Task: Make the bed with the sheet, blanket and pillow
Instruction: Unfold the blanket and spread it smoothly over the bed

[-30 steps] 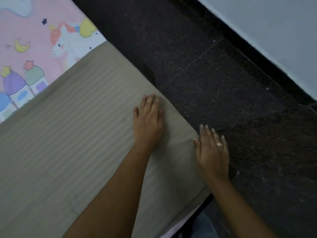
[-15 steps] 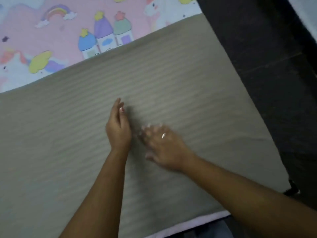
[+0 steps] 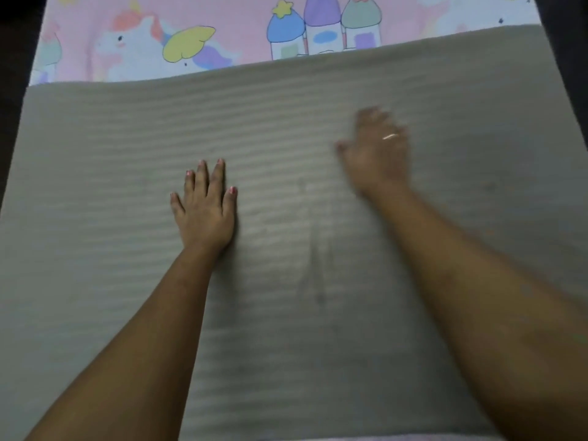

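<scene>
Dark floor (image 3: pixel 569 14) shows in narrow strips past the left and right edges of the blanket (image 3: pixel 95 202). This grey-beige blanket, with fine ribs running across it, lies spread flat and covers most of the view. Beyond its far edge you see the sheet (image 3: pixel 241 14), pink with printed unicorns (image 3: pixel 133 46) and small towers (image 3: pixel 324 33). The far edge of the blanket lies on top of the sheet in a nearly straight line. At its near edge a pale strip of cloth (image 3: pixel 334 437) shows.

Your left hand (image 3: pixel 205 211) lies palm down on the blanket, a little left of the blanket's middle. Its grip holds nothing: the fingers are straight, slightly fanned, and they press flat on the cloth. Your right hand (image 3: pixel 377 154) is over the blanket, right of its middle and nearer to the far edge than the left hand. It is blurred. The fingers look spread and loose and the grip closes on nothing, but I cannot tell if the palm touches the cloth. A ring (image 3: pixel 390 136) is on one finger. Between the two hands a faint crease (image 3: pixel 315 265) runs toward the blanket's near edge.
</scene>
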Demonstrator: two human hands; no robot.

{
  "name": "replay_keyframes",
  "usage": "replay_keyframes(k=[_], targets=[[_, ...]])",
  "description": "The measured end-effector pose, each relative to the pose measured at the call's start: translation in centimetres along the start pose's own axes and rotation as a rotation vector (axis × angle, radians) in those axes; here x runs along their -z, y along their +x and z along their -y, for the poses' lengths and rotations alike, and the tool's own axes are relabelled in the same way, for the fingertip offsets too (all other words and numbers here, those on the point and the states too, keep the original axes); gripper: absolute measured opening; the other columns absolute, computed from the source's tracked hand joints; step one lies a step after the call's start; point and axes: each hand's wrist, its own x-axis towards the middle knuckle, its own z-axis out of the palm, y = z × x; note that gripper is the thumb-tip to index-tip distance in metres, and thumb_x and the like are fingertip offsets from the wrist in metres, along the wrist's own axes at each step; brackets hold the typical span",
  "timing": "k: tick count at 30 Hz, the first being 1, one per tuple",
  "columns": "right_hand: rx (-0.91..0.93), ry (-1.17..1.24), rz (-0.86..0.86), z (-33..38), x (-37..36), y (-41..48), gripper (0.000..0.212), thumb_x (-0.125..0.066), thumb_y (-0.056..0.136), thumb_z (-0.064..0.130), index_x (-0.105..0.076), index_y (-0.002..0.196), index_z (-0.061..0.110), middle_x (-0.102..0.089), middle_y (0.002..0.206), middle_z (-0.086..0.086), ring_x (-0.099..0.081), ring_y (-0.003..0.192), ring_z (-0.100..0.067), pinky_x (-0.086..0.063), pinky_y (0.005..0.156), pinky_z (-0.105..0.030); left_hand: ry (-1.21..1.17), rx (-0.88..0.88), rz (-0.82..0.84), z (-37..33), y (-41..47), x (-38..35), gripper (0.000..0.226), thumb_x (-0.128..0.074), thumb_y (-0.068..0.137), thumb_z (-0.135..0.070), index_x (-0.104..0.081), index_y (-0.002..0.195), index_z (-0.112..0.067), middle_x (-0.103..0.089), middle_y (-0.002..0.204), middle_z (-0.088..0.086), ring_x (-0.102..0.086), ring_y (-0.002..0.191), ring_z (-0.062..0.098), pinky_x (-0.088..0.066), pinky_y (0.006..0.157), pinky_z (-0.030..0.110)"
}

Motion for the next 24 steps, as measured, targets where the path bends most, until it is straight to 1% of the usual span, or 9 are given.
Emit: replay_keyframes(k=[5, 7, 9, 10, 12, 16, 18, 20, 24], targets=[[0.828, 0.082, 0.197, 15.1, -3.0, -11.5, 0.066, -0.046, 0.083, 0.053, -0.054, 0.133, 0.010, -0.056, 0.132, -0.015, -0.049, 0.124, -0.034, -0.028, 0.107, -0.044, -0.395, 0.193, -0.094, 0.9, 1.3, 0.8, 0.048, -0.026, 0.104, -0.029, -0.019, 0.151, -0.027, -0.015, 0.159, -0.003, -0.006, 0.147, 0.014, 0.002, 0.117, 0.038], [1.154, 0.050, 0.317, 15.3, -3.1, -12.5, 0.062, -0.051, 0.087, 0.054, -0.053, 0.135, 0.014, -0.054, 0.138, -0.006, -0.043, 0.132, -0.027, -0.022, 0.114, -0.041, -0.518, 0.318, -0.101, 1.3, 2.3, 1.2, 0.049, -0.025, 0.103, -0.031, -0.015, 0.151, -0.028, -0.014, 0.159, -0.003, -0.004, 0.147, 0.011, 0.004, 0.117, 0.037], [1.285, 0.015, 0.283, 13.1, -2.8, -9.6, 0.059, -0.049, 0.089, 0.055, -0.054, 0.134, 0.018, -0.053, 0.139, -0.002, -0.044, 0.133, -0.024, -0.024, 0.113, -0.039, -0.435, 0.352, -0.027, 1.4, 3.0, 1.4, 0.051, -0.024, 0.103, -0.037, -0.011, 0.151, -0.031, -0.007, 0.160, -0.007, 0.001, 0.147, 0.012, 0.006, 0.116, 0.040], [1.250, 0.000, 0.232, 11.3, -2.4, -7.2, 0.060, -0.044, 0.090, 0.057, -0.053, 0.135, 0.018, -0.052, 0.141, -0.003, -0.043, 0.133, -0.024, -0.026, 0.112, -0.039, -0.358, 0.350, 0.007, 1.2, 3.2, 1.4, 0.052, -0.023, 0.102, -0.041, -0.009, 0.151, -0.032, -0.004, 0.160, -0.007, 0.003, 0.147, 0.014, 0.006, 0.116, 0.044], [0.970, -0.001, 0.117, 6.1, -1.7, -0.6, 0.068, -0.032, 0.089, 0.057, -0.045, 0.141, 0.017, -0.043, 0.147, -0.008, -0.038, 0.137, -0.026, -0.025, 0.112, -0.039, -0.230, 0.340, 0.026, 0.4, 3.4, 1.3, 0.056, -0.025, 0.100, -0.047, -0.009, 0.151, -0.033, 0.000, 0.160, -0.004, 0.006, 0.147, 0.019, 0.005, 0.115, 0.051], [0.012, -0.103, -0.045, -8.4, 2.3, 9.2, 0.067, -0.026, 0.097, 0.049, -0.021, 0.151, 0.009, -0.019, 0.157, -0.017, -0.020, 0.143, -0.035, -0.018, 0.116, -0.049, -0.096, 0.209, -0.048, -2.5, 3.8, 1.1, 0.056, -0.030, 0.099, -0.043, -0.014, 0.151, -0.031, -0.004, 0.160, 0.000, 0.002, 0.147, 0.022, 0.004, 0.112, 0.059], [-0.337, -0.092, -0.045, -11.0, 3.8, 10.2, 0.066, -0.024, 0.100, 0.048, -0.013, 0.152, 0.009, -0.009, 0.159, -0.016, -0.009, 0.146, -0.034, -0.010, 0.117, -0.051, -0.044, 0.086, -0.073, -4.6, 4.5, 1.0, 0.054, -0.031, 0.100, -0.040, -0.014, 0.151, -0.031, -0.006, 0.160, -0.001, 0.000, 0.147, 0.021, 0.003, 0.113, 0.057], [-0.356, -0.012, -0.040, -7.5, 3.4, 10.7, 0.067, -0.028, 0.098, 0.048, -0.018, 0.151, 0.008, -0.015, 0.157, -0.017, -0.014, 0.145, -0.032, -0.013, 0.118, -0.047, -0.045, -0.008, -0.071, -7.2, 5.9, 1.0, 0.053, -0.030, 0.100, -0.036, -0.013, 0.151, -0.031, -0.006, 0.160, -0.002, 0.001, 0.147, 0.020, 0.002, 0.114, 0.055], [0.428, 0.076, 0.080, 6.0, -0.2, 9.3, 0.059, -0.031, 0.094, 0.042, -0.031, 0.148, 0.018, -0.029, 0.155, -0.009, -0.028, 0.142, -0.025, -0.019, 0.115, -0.038, -0.221, -0.045, -0.009, -12.5, 8.8, 1.0, 0.058, -0.032, 0.098, -0.021, -0.011, 0.151, -0.028, -0.006, 0.160, -0.002, 0.000, 0.147, 0.018, -0.002, 0.116, 0.050]])
